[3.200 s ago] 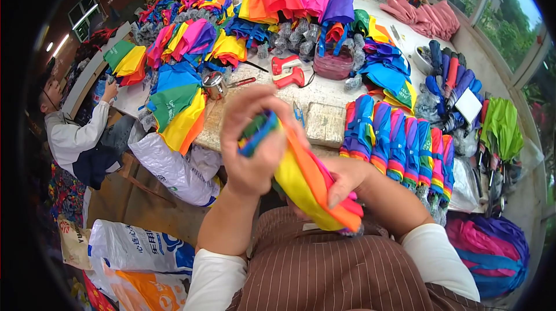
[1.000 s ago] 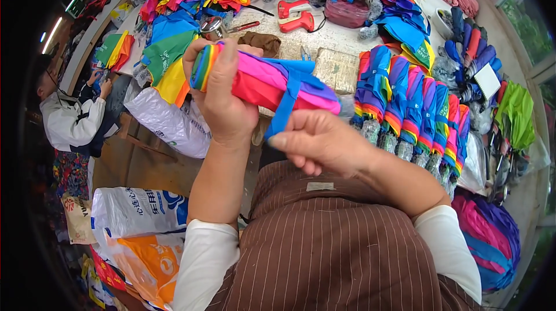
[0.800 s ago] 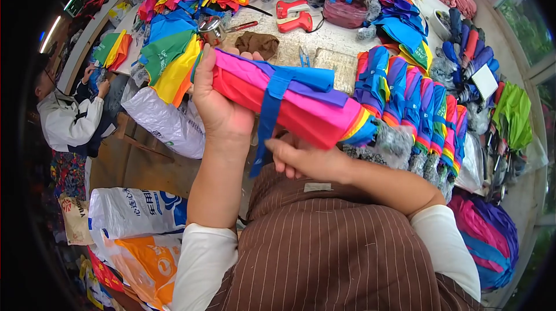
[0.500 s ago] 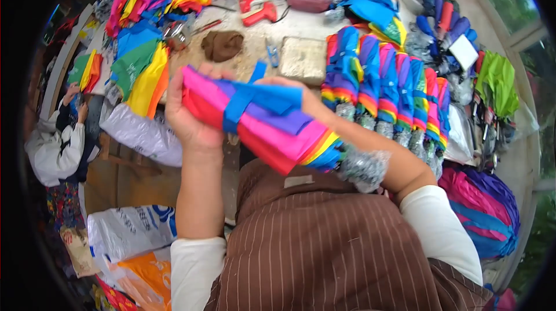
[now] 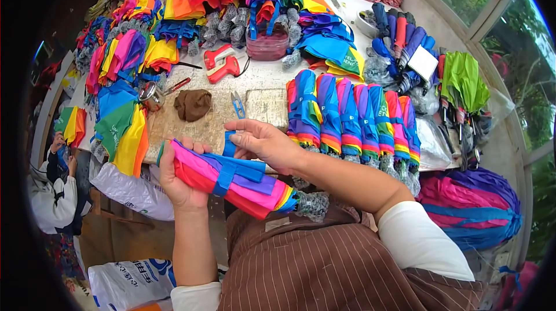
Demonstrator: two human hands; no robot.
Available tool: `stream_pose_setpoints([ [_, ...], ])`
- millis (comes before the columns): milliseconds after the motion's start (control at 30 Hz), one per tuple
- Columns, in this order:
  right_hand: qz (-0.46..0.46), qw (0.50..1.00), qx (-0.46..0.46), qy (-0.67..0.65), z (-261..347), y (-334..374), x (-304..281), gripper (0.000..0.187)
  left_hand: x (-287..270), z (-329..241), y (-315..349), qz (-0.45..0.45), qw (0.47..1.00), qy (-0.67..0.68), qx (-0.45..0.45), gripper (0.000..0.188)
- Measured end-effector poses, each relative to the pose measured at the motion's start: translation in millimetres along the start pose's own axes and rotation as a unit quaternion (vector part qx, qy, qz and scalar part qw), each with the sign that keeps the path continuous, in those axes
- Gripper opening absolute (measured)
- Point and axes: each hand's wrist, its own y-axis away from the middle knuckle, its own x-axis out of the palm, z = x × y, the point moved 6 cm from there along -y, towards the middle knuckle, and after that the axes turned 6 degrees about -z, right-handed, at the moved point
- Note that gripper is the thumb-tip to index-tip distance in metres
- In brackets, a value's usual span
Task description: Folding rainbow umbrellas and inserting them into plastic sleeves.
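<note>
My left hand (image 5: 184,188) is wrapped round one end of a folded rainbow umbrella (image 5: 246,198), which lies tilted across in front of me. Its pink, red and purple panels are gathered flat, and a blue strap (image 5: 225,179) circles the middle. At the other end, clear plastic wrap covers the handle (image 5: 313,205). Just above the umbrella, my right hand (image 5: 271,144) pinches the loose end of the strap (image 5: 230,146) between thumb and fingers. On the table to the right lies a row of several strapped rainbow umbrellas (image 5: 350,117) with wrapped handles.
On the worktable (image 5: 217,122) are a brown cloth lump (image 5: 193,105), blue snips (image 5: 237,104), a red-and-white tool (image 5: 222,63) and a metal cup (image 5: 151,95). Unstrapped umbrellas (image 5: 124,125) hang at the left edge. A large umbrella bundle (image 5: 469,206) stands right. A co-worker (image 5: 56,198) sits far left.
My right hand has come from behind the umbrella to hold the strap's end. The umbrella has moved left and down, and the view has shifted to show more of the table's far side.
</note>
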Motion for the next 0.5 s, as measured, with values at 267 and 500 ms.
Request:
stream_pose_setpoints([
  [267, -0.012, 0.999, 0.025, -0.023, -10.6, 0.6, -2.3, 0.034, -4.1, -1.9, 7.0, -0.013, 1.0, -0.022, 0.011, 0.018],
  [500, -0.046, 0.998, -0.028, 0.034, -28.1, 5.3, 1.4, 0.014, -34.7, -7.2, 23.0, -0.072, 0.996, -0.05, 0.018, 0.014],
])
